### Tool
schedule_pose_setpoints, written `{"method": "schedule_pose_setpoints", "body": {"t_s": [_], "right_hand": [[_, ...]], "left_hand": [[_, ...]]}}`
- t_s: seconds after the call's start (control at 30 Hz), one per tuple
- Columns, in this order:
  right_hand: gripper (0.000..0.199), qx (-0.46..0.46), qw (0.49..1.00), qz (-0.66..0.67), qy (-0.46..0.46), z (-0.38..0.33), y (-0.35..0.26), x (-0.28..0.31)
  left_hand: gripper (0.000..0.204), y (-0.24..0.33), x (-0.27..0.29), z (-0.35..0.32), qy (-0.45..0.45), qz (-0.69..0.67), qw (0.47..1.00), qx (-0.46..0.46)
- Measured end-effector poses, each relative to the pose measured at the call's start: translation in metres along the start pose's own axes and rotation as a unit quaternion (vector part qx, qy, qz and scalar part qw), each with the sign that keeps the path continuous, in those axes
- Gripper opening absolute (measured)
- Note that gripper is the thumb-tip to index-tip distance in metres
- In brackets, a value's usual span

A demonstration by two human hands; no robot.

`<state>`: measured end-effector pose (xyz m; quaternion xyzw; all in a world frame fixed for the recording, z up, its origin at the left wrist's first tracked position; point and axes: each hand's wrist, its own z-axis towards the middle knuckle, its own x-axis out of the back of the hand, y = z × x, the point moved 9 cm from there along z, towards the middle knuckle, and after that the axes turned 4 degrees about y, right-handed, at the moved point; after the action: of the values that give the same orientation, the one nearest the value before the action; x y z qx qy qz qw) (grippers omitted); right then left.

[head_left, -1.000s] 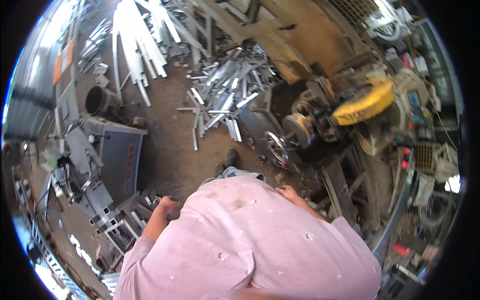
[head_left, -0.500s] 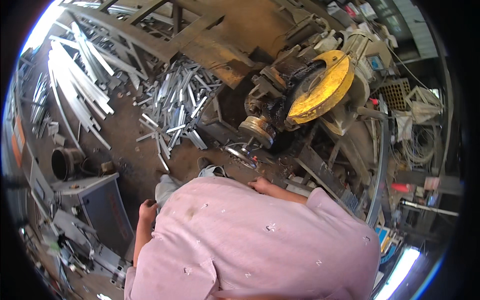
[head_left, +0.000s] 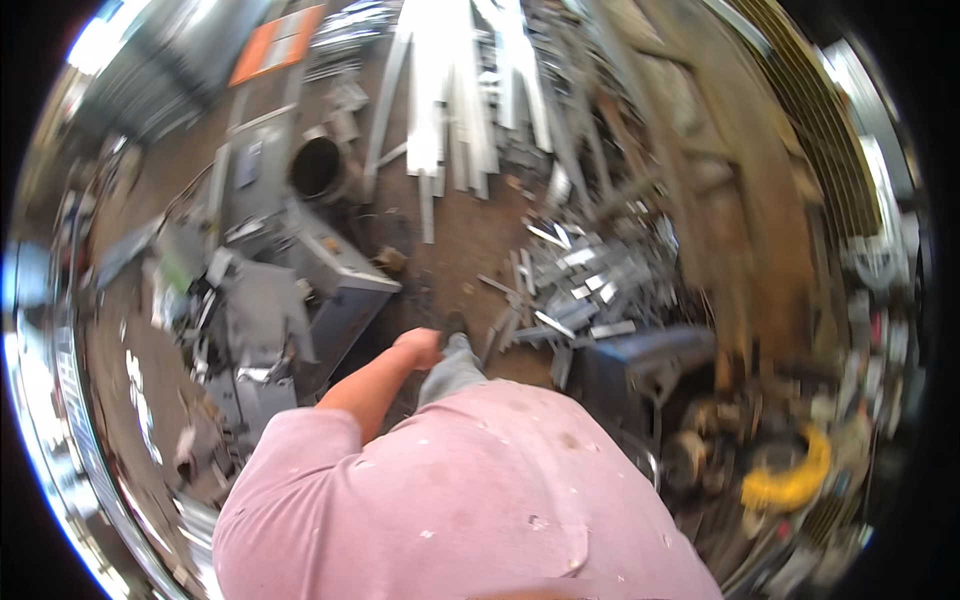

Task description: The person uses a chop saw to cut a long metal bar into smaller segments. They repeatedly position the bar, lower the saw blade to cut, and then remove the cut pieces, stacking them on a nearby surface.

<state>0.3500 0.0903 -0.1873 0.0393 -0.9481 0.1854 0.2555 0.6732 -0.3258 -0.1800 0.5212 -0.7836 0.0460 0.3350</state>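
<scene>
My left hand (head_left: 420, 347) hangs in front of my body, beside my grey trouser leg and above the dirty floor. Motion blur smears its fingers, and no held thing shows in it. The nearest thing to it is a grey metal cabinet (head_left: 360, 277), standing apart from the hand on its left. My right hand is out of sight behind my pink shirt. Ahead and to the right, a heap of short metal offcuts (head_left: 600, 285) lies on the floor.
Long bright metal bars (head_left: 450, 110) lie ahead. An open round drum (head_left: 318, 170) stands left of them. At right are a rusty steel frame (head_left: 720, 190), a blue metal box (head_left: 655, 350) and a machine with a yellow guard (head_left: 795, 475). Scrap sheets (head_left: 265, 310) sit left.
My view has swung left, so the bars now lie straight ahead and the yellow-guarded machine sits at lower right. My left arm reaches further forward; my right hand has gone out of view.
</scene>
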Motion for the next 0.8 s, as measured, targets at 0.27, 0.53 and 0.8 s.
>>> {"method": "schedule_pose_setpoints", "body": {"t_s": [0.27, 0.53, 0.8], "right_hand": [[0.050, 0.122, 0.980, -0.144, -0.057, 0.080, -0.167, 0.023], [0.050, 0.350, 0.903, -0.221, -0.116, 0.195, -0.271, 0.037], [0.034, 0.233, 0.912, -0.218, -0.258, 0.119, -0.365, -0.054]], "left_hand": [[0.044, -0.034, 0.053, -0.036, 0.179, -0.215, 0.960, 0.025], [0.048, -0.077, -0.107, -0.134, 0.144, -0.303, 0.917, 0.216], [0.048, 0.032, -0.356, -0.279, 0.203, -0.494, 0.717, 0.448]]}}
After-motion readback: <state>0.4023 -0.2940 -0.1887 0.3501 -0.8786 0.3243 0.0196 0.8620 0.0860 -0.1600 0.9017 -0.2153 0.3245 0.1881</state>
